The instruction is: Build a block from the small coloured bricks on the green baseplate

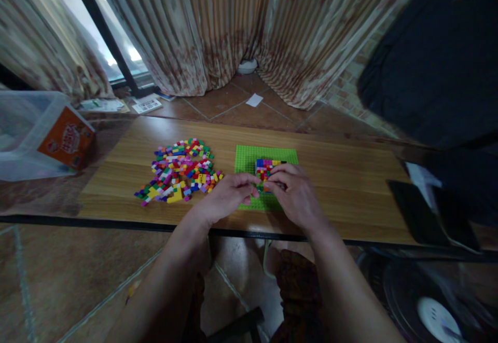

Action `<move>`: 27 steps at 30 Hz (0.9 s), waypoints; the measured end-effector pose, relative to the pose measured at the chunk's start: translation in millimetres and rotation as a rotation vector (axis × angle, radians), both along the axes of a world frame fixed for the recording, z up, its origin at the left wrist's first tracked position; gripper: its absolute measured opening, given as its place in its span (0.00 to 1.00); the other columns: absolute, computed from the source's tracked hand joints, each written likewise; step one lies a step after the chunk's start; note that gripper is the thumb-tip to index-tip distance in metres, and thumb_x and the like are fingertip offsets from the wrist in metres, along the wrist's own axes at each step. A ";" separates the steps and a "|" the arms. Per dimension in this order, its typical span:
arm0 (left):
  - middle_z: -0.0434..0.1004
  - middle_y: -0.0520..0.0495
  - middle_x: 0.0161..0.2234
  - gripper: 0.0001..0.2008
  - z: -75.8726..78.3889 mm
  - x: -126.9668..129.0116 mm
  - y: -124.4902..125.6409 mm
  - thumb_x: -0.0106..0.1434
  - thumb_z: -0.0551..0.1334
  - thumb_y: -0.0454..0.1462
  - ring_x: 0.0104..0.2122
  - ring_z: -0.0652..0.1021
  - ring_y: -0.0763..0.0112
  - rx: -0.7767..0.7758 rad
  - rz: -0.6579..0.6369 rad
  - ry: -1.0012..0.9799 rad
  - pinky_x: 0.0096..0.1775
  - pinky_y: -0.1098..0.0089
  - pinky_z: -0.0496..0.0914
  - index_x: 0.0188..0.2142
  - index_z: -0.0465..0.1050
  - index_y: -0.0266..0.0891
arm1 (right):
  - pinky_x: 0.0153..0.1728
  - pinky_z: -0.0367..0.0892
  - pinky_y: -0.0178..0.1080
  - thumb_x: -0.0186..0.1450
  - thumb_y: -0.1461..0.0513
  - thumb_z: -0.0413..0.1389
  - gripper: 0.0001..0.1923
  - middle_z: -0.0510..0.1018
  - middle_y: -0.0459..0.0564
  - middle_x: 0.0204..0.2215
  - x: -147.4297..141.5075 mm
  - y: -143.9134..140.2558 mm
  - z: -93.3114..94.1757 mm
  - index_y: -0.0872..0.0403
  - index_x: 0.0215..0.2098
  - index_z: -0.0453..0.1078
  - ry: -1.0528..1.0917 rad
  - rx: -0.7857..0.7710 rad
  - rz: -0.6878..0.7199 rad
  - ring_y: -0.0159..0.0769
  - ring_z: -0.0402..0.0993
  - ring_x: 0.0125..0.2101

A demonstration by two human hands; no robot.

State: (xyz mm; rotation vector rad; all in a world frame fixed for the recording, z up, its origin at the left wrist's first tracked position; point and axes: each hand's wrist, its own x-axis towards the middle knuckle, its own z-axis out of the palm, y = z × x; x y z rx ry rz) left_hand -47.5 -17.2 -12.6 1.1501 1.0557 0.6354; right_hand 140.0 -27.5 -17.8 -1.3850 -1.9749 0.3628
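A green studded baseplate [243, 157] lies on the wooden table, bearing a block of multicoloured toy bricks [265, 163]. My left hand [235, 190] reaches in from the left, its fingertips at the block's left edge. Its index finger is stretched out and apart from the lower fingers, with no brick plainly held. From the right, my right hand [293, 190] covers part of the block. Its thumb and index finger are pinched together over the bricks; whatever they hold is too small and hidden to name. Left of the plate spreads a pile of loose toy bricks [182, 169].
A clear plastic bin [29, 140] with an orange label stands beyond the table's left end. Dark flat objects [404, 208] lie at the right end of the table [350, 187]. Patterned curtains [229, 31] hang behind, and a fan-like round object [424, 301] stands at lower right.
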 end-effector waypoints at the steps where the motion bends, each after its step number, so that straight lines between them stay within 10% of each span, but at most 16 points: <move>1: 0.77 0.51 0.30 0.11 -0.2 0.4 -0.4 0.61 0.59 0.34 0.30 0.74 0.74 -0.003 -0.004 0.006 0.35 0.72 0.68 0.42 0.76 0.38 | 0.47 0.66 0.49 0.64 0.62 0.59 0.06 0.77 0.51 0.38 0.0 0.3 -0.5 0.51 0.29 0.76 -0.006 -0.001 -0.002 0.44 0.71 0.43; 27: 0.78 0.49 0.31 0.15 -8.2 2.8 -0.9 0.61 0.59 0.37 0.28 0.74 0.73 0.066 -0.061 0.030 0.35 0.70 0.68 0.45 0.76 0.37 | 0.47 0.66 0.50 0.58 0.61 0.64 0.04 0.74 0.52 0.39 -3.0 2.9 -5.4 0.50 0.27 0.74 0.101 -0.048 -0.210 0.46 0.71 0.44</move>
